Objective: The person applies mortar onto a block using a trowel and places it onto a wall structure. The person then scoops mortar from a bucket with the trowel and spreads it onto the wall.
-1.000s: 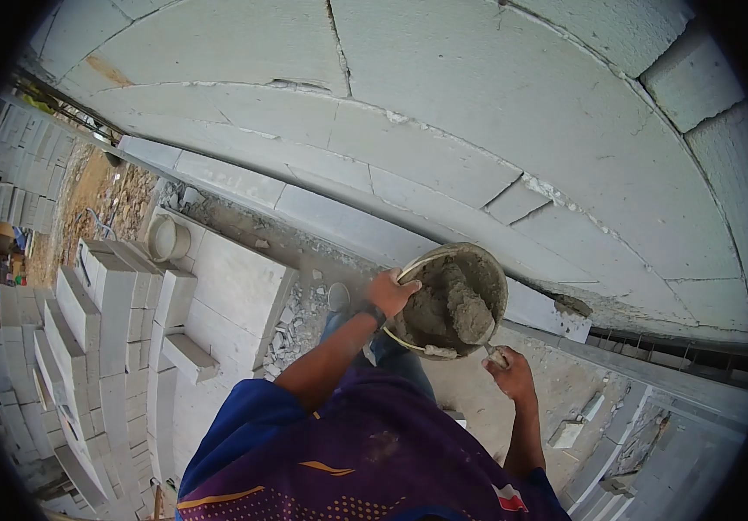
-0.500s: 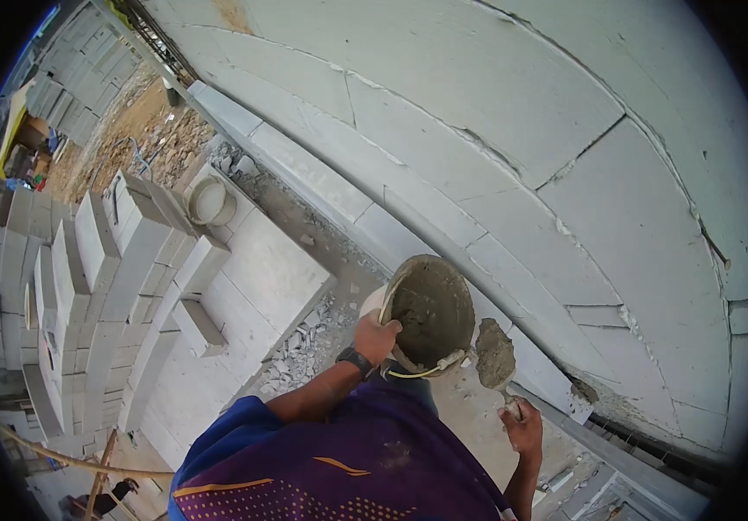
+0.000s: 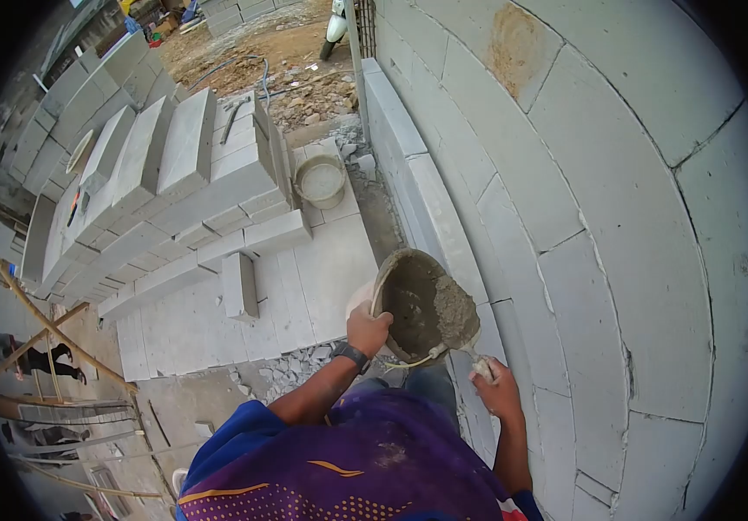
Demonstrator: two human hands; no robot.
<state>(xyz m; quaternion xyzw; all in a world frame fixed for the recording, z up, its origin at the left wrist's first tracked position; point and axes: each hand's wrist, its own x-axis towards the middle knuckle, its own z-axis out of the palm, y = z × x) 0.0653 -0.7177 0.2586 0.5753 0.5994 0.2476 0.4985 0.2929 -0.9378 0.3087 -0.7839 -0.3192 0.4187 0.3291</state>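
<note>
My left hand (image 3: 368,330), with a dark watch on its wrist, grips the near left rim of a bucket (image 3: 386,273). Grey wet mortar (image 3: 410,314) fills part of the bucket, which is tilted so its mouth faces me. In my right hand (image 3: 502,395) is the handle of a trowel (image 3: 480,366). Its blade, hidden under a thick load of mortar (image 3: 455,314), lies over the right side of the bucket's mouth. Whether the load touches the mortar below I cannot tell. A pale handle cord (image 3: 413,362) hangs at the near rim.
A tall block wall (image 3: 591,286) rises at right, with a low block row (image 3: 434,204) along its foot. Stacked blocks (image 3: 165,187) stand left, with a hammer (image 3: 235,117) on top. A second bucket (image 3: 321,181) sits beside them. Rubble (image 3: 296,369) and bamboo poles (image 3: 52,317) lie further left.
The mortar-loaded trowel has moved left and up, from beside the bucket to over its mouth. My left hand keeps its hold on the rim. The view has turned, showing more of the stacked blocks.
</note>
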